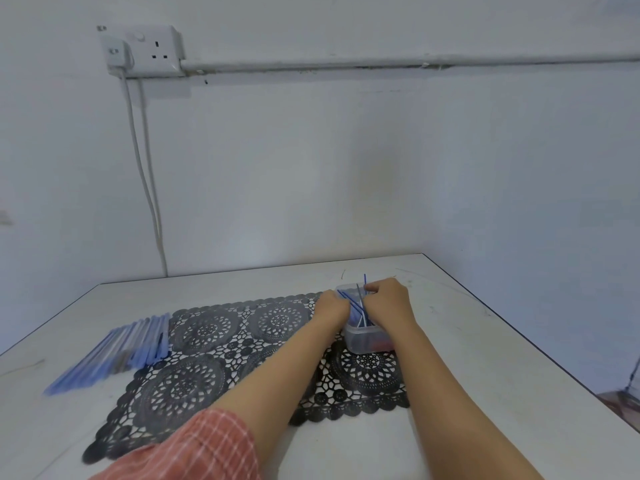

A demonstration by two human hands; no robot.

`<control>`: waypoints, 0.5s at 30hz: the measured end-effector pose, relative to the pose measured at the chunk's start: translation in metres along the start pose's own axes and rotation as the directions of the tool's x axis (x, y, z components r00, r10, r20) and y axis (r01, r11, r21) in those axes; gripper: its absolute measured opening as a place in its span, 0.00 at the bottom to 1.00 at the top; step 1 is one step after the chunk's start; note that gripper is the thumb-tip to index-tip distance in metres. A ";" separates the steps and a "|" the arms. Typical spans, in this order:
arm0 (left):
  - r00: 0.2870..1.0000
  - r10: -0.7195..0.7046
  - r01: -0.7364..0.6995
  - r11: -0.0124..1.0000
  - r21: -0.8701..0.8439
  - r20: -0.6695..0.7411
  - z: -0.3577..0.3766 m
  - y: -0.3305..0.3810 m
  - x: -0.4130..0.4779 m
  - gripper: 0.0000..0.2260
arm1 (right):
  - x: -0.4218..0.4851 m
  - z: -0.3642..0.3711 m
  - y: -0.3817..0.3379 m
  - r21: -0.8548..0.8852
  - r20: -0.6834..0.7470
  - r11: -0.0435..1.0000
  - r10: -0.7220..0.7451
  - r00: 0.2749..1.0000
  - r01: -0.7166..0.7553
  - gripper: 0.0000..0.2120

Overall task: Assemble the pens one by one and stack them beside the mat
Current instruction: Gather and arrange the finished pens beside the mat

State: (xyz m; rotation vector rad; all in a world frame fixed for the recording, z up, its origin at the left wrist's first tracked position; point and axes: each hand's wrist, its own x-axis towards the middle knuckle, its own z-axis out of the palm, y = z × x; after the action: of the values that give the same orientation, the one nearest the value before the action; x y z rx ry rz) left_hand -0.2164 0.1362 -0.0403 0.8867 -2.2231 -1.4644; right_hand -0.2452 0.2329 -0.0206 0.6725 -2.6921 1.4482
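Both hands, left [331, 304] and right [388, 298], pinch thin refills [356, 306] standing slantwise in the tub [367, 339], the pen stack [117, 351] lying far left, nearer the left hand.

We see a pale bluish wall [346, 161], a white socket [157, 50] at upper left of the frame, two cables [147, 174] hanging below it, a conduit pipe [415, 61] running right, a white table [485, 341] in the lower half.

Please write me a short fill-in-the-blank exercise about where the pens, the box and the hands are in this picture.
1. The pens lie on the table off the mat's ____ edge.
2. The clear box stands on the ____.
3. Both hands, left and right, are at the ____.

Missing words: left; mat; box
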 end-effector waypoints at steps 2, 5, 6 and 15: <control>1.000 0.008 -0.008 1.000 -0.003 0.014 -0.006 0.000 0.000 0.06 | -0.001 0.004 -0.002 0.031 0.010 1.000 0.000 1.000 -0.001 0.19; 0.999 -0.026 0.027 0.999 -0.036 0.019 -0.012 0.000 -0.006 0.05 | -0.003 0.009 -0.006 0.014 0.011 1.000 -0.022 1.000 0.022 0.17; 0.999 -0.029 0.030 0.998 -0.053 0.016 -0.013 -0.001 -0.008 0.08 | -0.004 0.011 -0.006 0.003 0.017 1.000 -0.029 0.999 0.029 0.17; 0.988 0.110 -0.113 0.993 -0.019 -0.104 -0.078 -0.011 -0.013 0.15 | -0.041 0.026 -0.040 -0.119 0.016 0.953 -0.280 0.960 0.280 0.15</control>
State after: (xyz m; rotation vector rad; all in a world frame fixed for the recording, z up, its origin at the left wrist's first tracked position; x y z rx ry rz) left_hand -0.1579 0.0867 -0.0169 0.7977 -2.1395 -1.3613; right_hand -0.1882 0.2081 -0.0126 0.9955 -2.5269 1.2073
